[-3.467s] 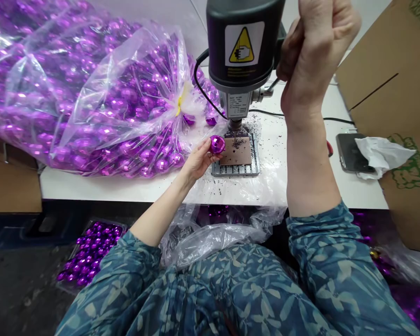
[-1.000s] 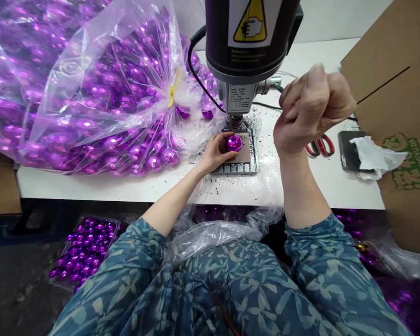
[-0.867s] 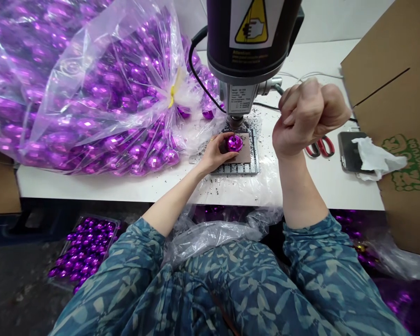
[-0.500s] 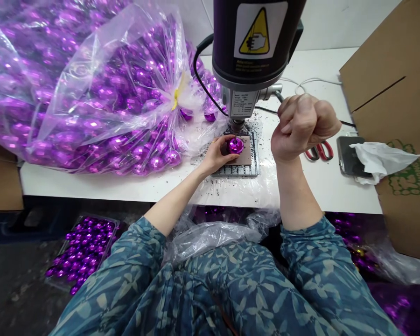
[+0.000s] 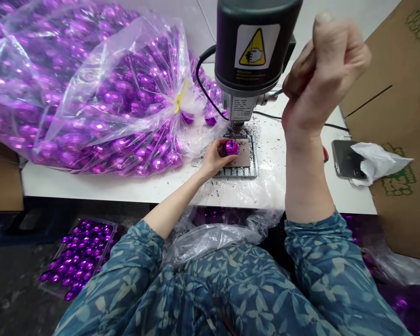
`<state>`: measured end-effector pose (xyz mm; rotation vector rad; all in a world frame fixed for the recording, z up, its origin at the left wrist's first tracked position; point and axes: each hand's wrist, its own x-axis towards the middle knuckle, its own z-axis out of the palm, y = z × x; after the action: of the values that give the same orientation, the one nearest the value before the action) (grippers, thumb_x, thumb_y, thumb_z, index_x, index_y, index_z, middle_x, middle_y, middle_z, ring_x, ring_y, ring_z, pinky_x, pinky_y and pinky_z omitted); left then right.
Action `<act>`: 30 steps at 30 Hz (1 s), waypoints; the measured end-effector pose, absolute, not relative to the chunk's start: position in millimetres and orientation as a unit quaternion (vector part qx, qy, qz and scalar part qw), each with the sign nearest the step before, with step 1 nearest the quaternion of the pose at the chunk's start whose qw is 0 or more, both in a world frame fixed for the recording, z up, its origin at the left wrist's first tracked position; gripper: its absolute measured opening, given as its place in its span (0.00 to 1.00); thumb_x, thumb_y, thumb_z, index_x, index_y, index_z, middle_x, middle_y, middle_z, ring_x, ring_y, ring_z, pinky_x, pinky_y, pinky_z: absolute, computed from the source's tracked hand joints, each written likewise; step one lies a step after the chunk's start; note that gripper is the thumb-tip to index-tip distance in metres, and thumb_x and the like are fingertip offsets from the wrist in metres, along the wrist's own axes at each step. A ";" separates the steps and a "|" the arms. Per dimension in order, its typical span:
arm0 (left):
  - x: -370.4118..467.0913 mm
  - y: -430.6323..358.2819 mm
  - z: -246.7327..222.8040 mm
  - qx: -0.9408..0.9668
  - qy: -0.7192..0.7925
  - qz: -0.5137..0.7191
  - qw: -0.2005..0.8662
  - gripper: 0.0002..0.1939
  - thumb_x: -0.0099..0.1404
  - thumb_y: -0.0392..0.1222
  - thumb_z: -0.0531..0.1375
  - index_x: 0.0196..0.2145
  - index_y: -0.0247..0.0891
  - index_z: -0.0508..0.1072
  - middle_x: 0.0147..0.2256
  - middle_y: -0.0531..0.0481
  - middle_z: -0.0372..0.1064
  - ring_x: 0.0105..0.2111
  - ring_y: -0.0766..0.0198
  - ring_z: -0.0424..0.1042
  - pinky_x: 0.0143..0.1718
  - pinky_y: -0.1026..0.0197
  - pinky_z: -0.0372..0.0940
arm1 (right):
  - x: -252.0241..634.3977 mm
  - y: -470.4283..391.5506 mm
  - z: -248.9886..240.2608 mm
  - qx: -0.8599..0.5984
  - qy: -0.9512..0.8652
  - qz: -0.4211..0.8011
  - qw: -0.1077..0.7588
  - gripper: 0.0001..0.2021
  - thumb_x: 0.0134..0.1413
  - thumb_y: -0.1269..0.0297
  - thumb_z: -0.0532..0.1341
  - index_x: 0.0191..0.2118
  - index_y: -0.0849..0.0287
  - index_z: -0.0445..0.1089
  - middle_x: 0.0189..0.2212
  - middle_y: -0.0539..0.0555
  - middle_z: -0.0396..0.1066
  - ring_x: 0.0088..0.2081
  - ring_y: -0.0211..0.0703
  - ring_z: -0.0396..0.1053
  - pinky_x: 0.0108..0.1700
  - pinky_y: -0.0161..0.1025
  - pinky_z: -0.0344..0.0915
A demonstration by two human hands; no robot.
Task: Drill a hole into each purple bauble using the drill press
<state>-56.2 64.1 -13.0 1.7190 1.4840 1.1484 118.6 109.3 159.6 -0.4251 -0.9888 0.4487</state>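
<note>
A shiny purple faceted ball (image 5: 232, 146) is pinched between the thumb and fingers of my left hand (image 5: 214, 158). It rests on a flat brown board (image 5: 244, 156) on the slotted metal base (image 5: 236, 172) of a small drill press (image 5: 255, 79). The chuck (image 5: 237, 127) is just above the ball; whether a bit touches it I cannot tell. Raised at the machine's right side, my right hand (image 5: 327, 77) is closed in a fist around the end of the press lever (image 5: 275, 95). Most of the lever is hidden by that hand.
A large clear bag (image 5: 122, 107) of purple balls, tied with yellow, fills the table's left. Dark shavings surround the base. A phone (image 5: 346, 158), white tissue (image 5: 383, 161) and cardboard box (image 5: 406, 116) stand right. Below left lies a clear tray (image 5: 112, 233) of purple balls.
My right hand has moved up and to the right, still in a fist on the lever. My left hand and the ball have shifted slightly left on the board.
</note>
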 end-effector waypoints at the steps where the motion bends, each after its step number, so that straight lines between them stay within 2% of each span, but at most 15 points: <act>1: -56.9 54.3 -5.7 0.651 0.566 0.428 0.270 0.30 0.57 0.41 0.80 0.55 0.40 0.77 0.53 0.42 0.80 0.55 0.48 0.78 0.60 0.43 0.74 | 119.3 113.9 164.5 -0.198 -0.468 0.222 0.832 0.37 0.38 0.21 0.60 0.21 0.51 0.47 0.12 0.41 0.46 0.14 0.29 0.41 0.18 0.42 0.37; 4: -65.4 7.0 17.6 0.718 0.532 0.353 0.275 0.26 0.63 0.46 0.76 0.55 0.39 0.75 0.51 0.43 0.81 0.49 0.53 0.81 0.51 0.48 0.77 | 121.0 119.4 169.1 -0.188 -0.460 0.246 0.832 0.34 0.36 0.26 0.62 0.22 0.52 0.48 0.12 0.40 0.45 0.13 0.28 0.41 0.17 0.42 0.36; 7: -80.6 -51.3 32.1 0.808 0.451 0.129 0.358 0.24 0.68 0.57 0.72 0.52 0.38 0.77 0.42 0.44 0.83 0.38 0.55 0.83 0.39 0.53 0.77 | 121.3 117.7 167.3 -0.166 -0.450 0.268 0.836 0.31 0.36 0.31 0.65 0.22 0.52 0.51 0.12 0.39 0.46 0.13 0.29 0.42 0.17 0.43 0.33; 9: -91.6 -78.1 36.3 0.841 0.429 0.013 0.330 0.27 0.69 0.64 0.70 0.51 0.37 0.79 0.39 0.43 0.83 0.35 0.53 0.83 0.35 0.53 0.76 | 120.7 116.7 166.7 -0.149 -0.445 0.273 0.840 0.30 0.37 0.34 0.67 0.22 0.51 0.52 0.12 0.39 0.47 0.12 0.29 0.42 0.17 0.43 0.32; 10: -96.9 -83.5 37.9 0.850 0.425 -0.005 0.311 0.28 0.69 0.64 0.70 0.51 0.37 0.80 0.39 0.42 0.83 0.35 0.51 0.83 0.35 0.53 0.76 | 120.2 116.6 166.7 -0.143 -0.442 0.272 0.843 0.29 0.38 0.35 0.68 0.22 0.51 0.52 0.12 0.39 0.48 0.12 0.29 0.43 0.17 0.43 0.32; 12: -106.5 -74.0 42.2 0.851 0.437 0.047 0.286 0.22 0.75 0.60 0.67 0.52 0.38 0.81 0.41 0.42 0.84 0.37 0.53 0.83 0.37 0.54 0.76 | 118.9 117.3 166.8 -0.133 -0.433 0.267 0.851 0.29 0.39 0.36 0.68 0.22 0.52 0.53 0.12 0.39 0.47 0.12 0.28 0.43 0.17 0.41 0.32; 14: -113.9 -37.2 47.0 0.823 0.480 0.164 0.256 0.15 0.81 0.49 0.59 0.50 0.39 0.81 0.41 0.43 0.84 0.37 0.58 0.83 0.39 0.56 0.77 | 117.9 118.6 166.7 -0.127 -0.427 0.262 0.856 0.29 0.40 0.37 0.69 0.22 0.53 0.53 0.12 0.39 0.46 0.13 0.28 0.44 0.16 0.39 0.31; 15: -116.3 -10.5 48.6 0.799 0.515 0.220 0.219 0.15 0.82 0.44 0.55 0.49 0.39 0.82 0.41 0.44 0.85 0.38 0.58 0.82 0.42 0.55 0.77 | 117.7 119.6 166.5 -0.124 -0.427 0.259 0.858 0.30 0.40 0.37 0.69 0.22 0.53 0.53 0.12 0.39 0.46 0.13 0.27 0.44 0.16 0.39 0.31; 17: -118.0 51.4 48.1 0.757 0.579 0.272 0.134 0.14 0.78 0.36 0.56 0.50 0.38 0.82 0.45 0.41 0.85 0.44 0.54 0.83 0.50 0.50 0.77 | 118.1 121.6 165.7 -0.121 -0.429 0.252 0.859 0.31 0.41 0.36 0.70 0.22 0.53 0.52 0.12 0.39 0.45 0.12 0.28 0.43 0.16 0.39 0.31; 19: -115.3 112.5 41.8 0.717 0.642 0.251 0.100 0.16 0.72 0.29 0.56 0.47 0.36 0.84 0.48 0.38 0.85 0.50 0.47 0.83 0.57 0.45 0.75 | 119.4 123.4 164.8 -0.123 -0.434 0.246 0.858 0.33 0.41 0.34 0.70 0.21 0.53 0.50 0.12 0.39 0.45 0.12 0.28 0.42 0.15 0.40 0.31; 20: -112.8 138.8 36.9 0.704 0.663 0.237 0.099 0.18 0.70 0.27 0.57 0.49 0.35 0.84 0.51 0.36 0.84 0.53 0.44 0.82 0.60 0.43 0.73 | 120.2 123.9 164.4 -0.125 -0.438 0.245 0.856 0.35 0.40 0.32 0.70 0.21 0.53 0.49 0.11 0.39 0.45 0.12 0.28 0.41 0.14 0.41 0.31; 23: -104.1 191.1 20.4 0.688 0.677 0.239 0.106 0.25 0.65 0.25 0.62 0.57 0.35 0.81 0.60 0.32 0.79 0.59 0.40 0.79 0.66 0.40 0.69 | 122.2 123.0 163.7 -0.133 -0.445 0.246 0.851 0.37 0.39 0.30 0.71 0.21 0.53 0.48 0.11 0.39 0.45 0.12 0.28 0.42 0.14 0.41 0.31; 25: -100.6 205.7 11.4 0.700 0.652 0.266 0.121 0.26 0.61 0.24 0.64 0.57 0.35 0.81 0.61 0.33 0.76 0.61 0.40 0.78 0.67 0.42 0.70 | 122.8 120.9 163.8 -0.141 -0.447 0.246 0.848 0.38 0.40 0.28 0.70 0.21 0.54 0.48 0.12 0.39 0.46 0.11 0.27 0.42 0.14 0.41 0.31; 28: -101.7 209.1 4.5 0.706 0.618 0.314 0.146 0.23 0.59 0.24 0.66 0.52 0.35 0.82 0.57 0.36 0.78 0.58 0.44 0.78 0.66 0.45 0.71 | 122.9 117.7 164.3 -0.150 -0.453 0.244 0.844 0.38 0.41 0.28 0.69 0.22 0.54 0.47 0.12 0.39 0.47 0.12 0.27 0.41 0.14 0.41 0.32; 30: -106.5 203.6 4.5 0.679 0.609 0.369 0.179 0.20 0.63 0.28 0.68 0.52 0.36 0.81 0.52 0.39 0.80 0.54 0.48 0.79 0.62 0.47 0.73 | 122.8 116.4 164.6 -0.158 -0.460 0.240 0.841 0.38 0.42 0.27 0.67 0.22 0.54 0.45 0.13 0.39 0.47 0.12 0.27 0.40 0.14 0.41 0.33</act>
<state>-106.5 203.6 4.5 1.9203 1.7221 1.0420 122.8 116.4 164.6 -0.3337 -0.9712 0.5066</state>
